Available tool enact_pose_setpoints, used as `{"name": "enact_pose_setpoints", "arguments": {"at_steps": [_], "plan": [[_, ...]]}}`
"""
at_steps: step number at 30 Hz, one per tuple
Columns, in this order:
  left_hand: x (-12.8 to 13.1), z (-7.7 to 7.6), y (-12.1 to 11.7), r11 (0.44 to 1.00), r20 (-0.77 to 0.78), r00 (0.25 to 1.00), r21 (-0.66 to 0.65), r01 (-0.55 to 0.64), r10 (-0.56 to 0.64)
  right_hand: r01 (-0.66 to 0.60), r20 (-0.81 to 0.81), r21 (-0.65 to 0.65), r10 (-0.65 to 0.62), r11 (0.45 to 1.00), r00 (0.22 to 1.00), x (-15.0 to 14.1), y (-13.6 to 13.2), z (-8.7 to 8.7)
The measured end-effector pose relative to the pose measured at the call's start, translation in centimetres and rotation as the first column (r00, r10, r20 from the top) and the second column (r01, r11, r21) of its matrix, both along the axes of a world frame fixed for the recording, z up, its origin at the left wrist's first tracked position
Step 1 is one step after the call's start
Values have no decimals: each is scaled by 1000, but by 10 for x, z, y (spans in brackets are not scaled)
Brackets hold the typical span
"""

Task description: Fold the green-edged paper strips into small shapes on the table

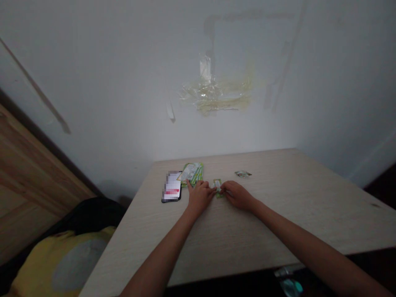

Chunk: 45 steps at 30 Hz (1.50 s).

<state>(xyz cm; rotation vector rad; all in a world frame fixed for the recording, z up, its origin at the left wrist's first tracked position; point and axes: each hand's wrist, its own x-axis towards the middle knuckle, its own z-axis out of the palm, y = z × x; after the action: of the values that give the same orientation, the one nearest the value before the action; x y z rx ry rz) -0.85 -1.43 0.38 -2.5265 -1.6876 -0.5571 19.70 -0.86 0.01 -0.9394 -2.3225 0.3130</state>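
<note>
A small green and yellow packet [218, 182] lies flat on the table between my two hands. My left hand [200, 195] rests on the tabletop with its thumb and forefinger closed at the packet's left edge, while its outer finger sticks out toward a pile. From the other side, my right hand [239, 195] pinches the packet's right edge with bent fingers. The pile of green and white packets [192, 172] lies just beyond my left hand. Beside it, to the left, is a phone [172, 187] with a lit, blurred-out screen.
A folded, crumpled-looking packet [243, 174] lies beyond my right hand on the pale wooden table [266, 247]. The table backs onto a white wall [123, 82] with peeling tape [213, 93]. A yellow and grey plush-looking thing [62, 264] is at lower left, near wooden panelling [27, 173].
</note>
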Motion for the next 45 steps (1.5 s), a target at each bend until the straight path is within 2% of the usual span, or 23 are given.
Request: {"name": "enact_pose_setpoints", "arguments": {"at_steps": [6, 13, 18, 21, 24, 31, 39, 45], "plan": [[-2, -4, 1, 999, 12, 1000, 33, 12, -13, -50, -33, -14, 50, 999, 998, 3, -3, 3], [-1, -2, 0, 1000, 10, 1000, 13, 8, -8, -112, -81, -58, 107, 992, 991, 3, -9, 6], [-2, -4, 0, 1000, 17, 1000, 22, 19, -19, -74, -191, -96, 55, 993, 980, 6, -1, -2], [-3, -6, 1, 999, 19, 999, 34, 35, -36, -7, -331, -85, -21, 996, 943, 8, 8, -11], [-3, -8, 1, 998, 23, 999, 37, 42, -43, 25, -369, -93, -58, 995, 928, 9, 14, -17], [-3, -8, -1, 998, 55, 998, 39, 41, -43, 29, -271, -103, -56, 994, 961, 6, 13, -16], [-3, -6, -4, 999, 91, 994, 14, 50, -52, 76, -227, -75, -92, 994, 970, 6, 14, -16], [-3, -4, -4, 999, 99, 994, -6, 39, -38, 57, -205, -101, -77, 993, 976, 5, 13, -13]]}}
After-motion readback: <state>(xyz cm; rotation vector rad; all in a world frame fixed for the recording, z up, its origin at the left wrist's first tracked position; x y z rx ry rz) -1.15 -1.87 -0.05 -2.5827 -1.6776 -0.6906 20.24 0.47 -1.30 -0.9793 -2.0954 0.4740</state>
